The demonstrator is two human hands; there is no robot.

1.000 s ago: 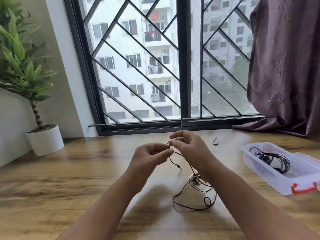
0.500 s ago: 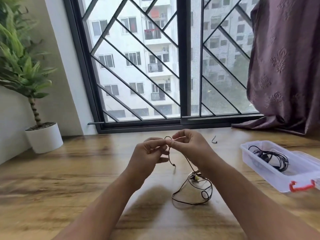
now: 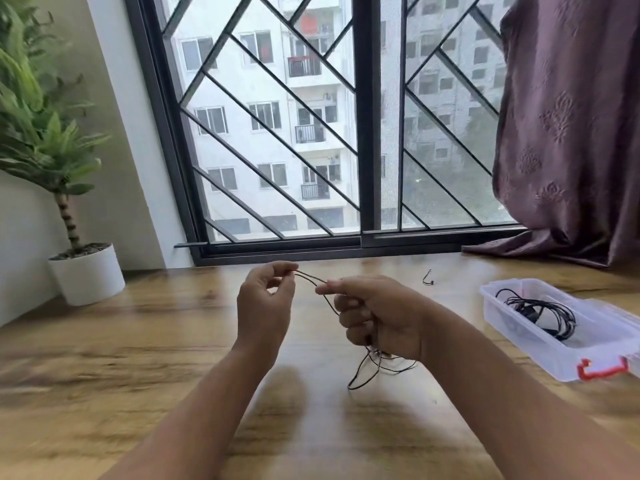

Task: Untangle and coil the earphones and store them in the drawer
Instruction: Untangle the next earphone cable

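Plant pot [image 3: 88, 275] left – box [image 3: 540, 356] right, coiled earphones [image 3: 540, 311] inside.

Wooden table [image 3: 121, 358] spans the foreground. Dark-framed, diagonally barred window [image 3: 367, 133] at 12 o'clock, daylight and a white building [image 3: 256, 157] beyond. Curtain [image 3: 568, 133] at 2 o'clock, potted plant [image 3: 45, 140] at 9.

Pulled the left hand [image 3: 265, 306] up and leftward, away from the right hand [image 3: 381, 317], no longer fingertip to fingertip. Stretched a short run of the earphones [image 3: 311, 278] between the two pinches. Drew up the loops that lay spread on the table [image 3: 138, 341], leaving a smaller bunch hanging under the right palm.
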